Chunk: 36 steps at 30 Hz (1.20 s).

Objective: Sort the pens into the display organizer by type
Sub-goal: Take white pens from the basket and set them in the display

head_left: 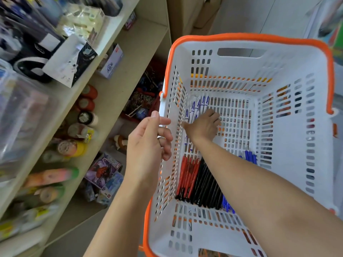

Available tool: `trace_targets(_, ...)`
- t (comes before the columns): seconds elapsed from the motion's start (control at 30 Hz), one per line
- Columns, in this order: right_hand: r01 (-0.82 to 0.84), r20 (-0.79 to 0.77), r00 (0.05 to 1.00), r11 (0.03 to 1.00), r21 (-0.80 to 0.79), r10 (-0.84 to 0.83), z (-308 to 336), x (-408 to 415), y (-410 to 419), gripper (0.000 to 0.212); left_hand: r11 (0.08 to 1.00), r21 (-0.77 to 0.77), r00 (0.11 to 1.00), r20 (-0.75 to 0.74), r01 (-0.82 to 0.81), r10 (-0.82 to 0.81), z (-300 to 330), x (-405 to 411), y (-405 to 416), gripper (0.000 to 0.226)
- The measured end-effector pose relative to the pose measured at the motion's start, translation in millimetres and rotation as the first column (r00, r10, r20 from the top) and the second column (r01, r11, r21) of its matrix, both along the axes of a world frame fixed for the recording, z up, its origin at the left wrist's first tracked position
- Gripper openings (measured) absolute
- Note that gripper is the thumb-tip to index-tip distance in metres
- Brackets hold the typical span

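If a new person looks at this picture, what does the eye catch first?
The white basket with an orange rim fills the right side. On its floor lie red pens, black pens and white pens. The right hand reaches onto the white ones.

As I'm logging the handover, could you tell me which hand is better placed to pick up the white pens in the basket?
Right. The right hand is inside the basket, fingers on the white pens. The left hand hovers outside at the rim, holding nothing.
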State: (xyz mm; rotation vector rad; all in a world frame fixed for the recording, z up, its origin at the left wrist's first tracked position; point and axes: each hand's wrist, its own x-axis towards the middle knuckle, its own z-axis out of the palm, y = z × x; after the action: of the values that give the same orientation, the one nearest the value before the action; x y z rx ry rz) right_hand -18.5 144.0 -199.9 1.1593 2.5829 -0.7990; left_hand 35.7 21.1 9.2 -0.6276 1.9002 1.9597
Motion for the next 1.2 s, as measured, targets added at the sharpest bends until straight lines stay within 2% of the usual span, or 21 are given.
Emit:
trace_targets(0.13, -0.063, -0.062, 0.995, 0.983, 0.174, 0.075, -18, 11, -5, 0.072, 1.000, 0.003, 1.000, 0.009, -0.015, 0.015, -5, 3, -6, 0.034)
trace_targets(0.3, -0.168, -0.102, 0.971, 0.921, 0.352, 0.216, -41, 19, -3, 0.049, 0.999, 0.006, 0.999, 0.006, -0.038, 0.038, -12, 5, -16, 0.034)
trace_targets(0.53, -0.244, -0.083, 0.956, 0.916, 0.318, 0.283, -45, 11, 6, 0.030, 0.999, 0.022, 0.998, -0.033, -0.046, 0.046, -13, 3, -20, 0.034)
trace_targets(0.63, -0.295, 0.038, 0.954, 0.905, 0.307, 0.298, -39, 1, 8, 0.027, 1.000, 0.025, 0.999, -0.046, -0.009, 0.010, -7, 2, -15, 0.033)
trace_targets(0.73, -0.303, 0.107, 0.951, 0.939, 0.161, 0.289, -29, -10, 18, 0.025, 0.999, 0.022, 0.997, -0.069, 0.035, -0.034, 1, 3, -12, 0.030)
trace_targets(0.8, -0.241, 0.038, 0.969, 0.969, -0.055, 0.243, -15, -13, 30, 0.015, 0.998, 0.021, 0.996, -0.074, 0.053, -0.051, 5, 4, -10, 0.028)
trace_targets(0.87, -0.155, -0.051, 0.988, 0.938, -0.310, 0.146, 7, -10, 43, 0.008, 0.998, 0.003, 0.995, -0.077, 0.070, -0.069, 8, 6, -6, 0.027)
trace_targets(0.93, -0.038, -0.091, 0.996, 0.823, -0.567, -0.017, 32, 1, 51, 0.008, 0.994, -0.024, 0.993, -0.048, 0.110, -0.111, 6, 15, 3, 0.025)
trace_targets(0.97, 0.022, -0.105, 0.985, 0.697, -0.717, -0.139, 44, 9, 53, 0.006, 0.991, -0.029, 0.991, -0.017, 0.131, -0.132, 3, 21, 10, 0.025)
trace_targets(1.0, 0.064, -0.096, 0.956, 0.516, -0.854, -0.277, 55, 17, 53, 0.007, 0.988, -0.042, 0.988, 0.034, 0.150, -0.148, -2, 29, 18, 0.027)
trace_targets(1.03, 0.073, -0.068, 0.916, 0.332, -0.941, -0.395, 67, 26, 51, 0.011, 0.983, -0.065, 0.981, 0.106, 0.172, -0.164, -8, 36, 26, 0.028)
trace_targets(1.07, 0.058, -0.049, 0.879, 0.208, -0.976, -0.475, 77, 35, 49, 0.015, 0.978, -0.081, 0.965, 0.199, 0.191, -0.172, -15, 44, 33, 0.030)
trace_targets(1.13, 0.011, -0.064, 0.840, 0.133, -0.991, -0.539, 98, 53, 42, 0.019, 0.995, -0.012, 0.912, 0.402, 0.097, -0.084, -25, 56, 46, 0.034)
trace_targets(1.2, -0.024, -0.072, 0.806, 0.089, -0.996, -0.587, 116, 69, 36, 0.021, 0.990, 0.093, 0.830, 0.556, -0.110, 0.040, -30, 60, 52, 0.040)
